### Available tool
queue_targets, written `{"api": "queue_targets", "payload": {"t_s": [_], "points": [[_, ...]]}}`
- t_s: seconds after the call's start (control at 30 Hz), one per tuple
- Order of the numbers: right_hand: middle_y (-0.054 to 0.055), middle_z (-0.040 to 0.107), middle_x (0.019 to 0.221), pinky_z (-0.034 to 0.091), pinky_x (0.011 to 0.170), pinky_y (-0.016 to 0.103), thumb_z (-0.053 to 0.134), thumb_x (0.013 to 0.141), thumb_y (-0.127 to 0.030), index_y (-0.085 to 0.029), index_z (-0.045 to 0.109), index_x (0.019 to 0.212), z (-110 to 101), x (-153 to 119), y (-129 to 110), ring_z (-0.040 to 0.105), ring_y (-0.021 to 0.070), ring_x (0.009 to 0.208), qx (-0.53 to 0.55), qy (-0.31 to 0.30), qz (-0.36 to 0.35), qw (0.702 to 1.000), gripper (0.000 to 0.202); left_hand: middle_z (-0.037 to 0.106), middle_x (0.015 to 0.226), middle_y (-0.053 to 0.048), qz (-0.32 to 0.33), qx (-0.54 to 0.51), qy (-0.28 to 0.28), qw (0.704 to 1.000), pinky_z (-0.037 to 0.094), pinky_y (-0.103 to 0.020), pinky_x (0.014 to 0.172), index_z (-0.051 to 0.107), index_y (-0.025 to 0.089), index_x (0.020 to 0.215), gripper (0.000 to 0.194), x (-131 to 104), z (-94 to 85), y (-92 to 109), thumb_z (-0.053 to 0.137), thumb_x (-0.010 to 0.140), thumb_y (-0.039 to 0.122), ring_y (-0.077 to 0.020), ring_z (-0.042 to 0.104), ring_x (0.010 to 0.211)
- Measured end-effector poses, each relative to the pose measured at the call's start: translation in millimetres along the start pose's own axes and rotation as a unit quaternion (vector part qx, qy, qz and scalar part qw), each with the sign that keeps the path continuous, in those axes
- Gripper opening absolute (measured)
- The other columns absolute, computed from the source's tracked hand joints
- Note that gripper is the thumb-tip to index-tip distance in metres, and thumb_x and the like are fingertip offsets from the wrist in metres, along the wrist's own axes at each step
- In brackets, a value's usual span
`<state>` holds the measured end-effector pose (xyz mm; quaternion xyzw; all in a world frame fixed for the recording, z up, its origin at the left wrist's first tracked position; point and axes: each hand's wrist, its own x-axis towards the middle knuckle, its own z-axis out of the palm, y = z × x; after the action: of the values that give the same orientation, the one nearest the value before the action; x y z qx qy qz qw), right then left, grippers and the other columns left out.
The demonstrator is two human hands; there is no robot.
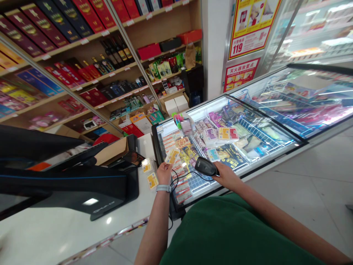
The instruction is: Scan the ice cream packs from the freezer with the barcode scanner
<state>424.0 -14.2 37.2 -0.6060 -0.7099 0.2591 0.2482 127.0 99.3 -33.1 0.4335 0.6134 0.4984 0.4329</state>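
Note:
My left hand (163, 174), with a grey watch on its wrist, pinches a flat clear pack with a yellow label (172, 156) above the freezer's near left end. A black handheld barcode scanner (205, 166) is gripped in my right hand (224, 174), its head toward that pack. From the scanner a black cable (180, 177) runs left. Two similar yellow-labelled packs, one upper (147, 165) and one lower (152, 180), lie on the counter beside my left hand. On the freezer glass rest more packs with yellow and red labels (224, 133), a purple label (211, 134) and a blue label (213, 154).
The glass-topped freezer (278, 167) stretches away to the right. At left, a black checkout terminal (110, 195) stands on the white counter (68, 235), near an open cardboard box (111, 151). Behind are shelves (110, 68) of boxes and bottles.

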Motion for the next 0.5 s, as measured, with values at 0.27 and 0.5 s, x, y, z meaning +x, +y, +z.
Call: {"api": "queue_targets", "payload": {"t_s": [0.27, 0.5], "points": [[0.010, 0.063, 0.098, 0.046, 0.080, 0.032, 0.058, 0.077, -0.018, -0.016, 0.055, 0.104, -0.4, -0.5, 0.6, 0.060, 0.0243, 0.092, -0.003, 0.006, -0.003, 1.000, 0.028, 0.066, 0.067, 0.000, -0.008, -0.003, 0.008, 1.000, 0.049, -0.027, 0.070, 0.057, 0.016, 0.078, 0.024, 0.6, 1.2, -1.0, 0.073, 0.061, 0.024, -0.0150, 0.064, 0.069], [0.010, 0.063, 0.099, 0.046, 0.083, 0.033, 0.058, 0.077, -0.018, -0.015, 0.055, 0.105, 0.4, 0.8, 2.0, 0.060, 0.0249, 0.095, -0.005, 0.002, 0.000, 1.000, 0.028, 0.068, 0.069, -0.002, -0.006, -0.020, 0.007, 1.000, 0.050, -0.028, 0.070, 0.058, 0.016, 0.075, 0.023, -0.8, 4.9, 2.8, 0.074, 0.060, 0.024, -0.0152, 0.064, 0.069]]}}
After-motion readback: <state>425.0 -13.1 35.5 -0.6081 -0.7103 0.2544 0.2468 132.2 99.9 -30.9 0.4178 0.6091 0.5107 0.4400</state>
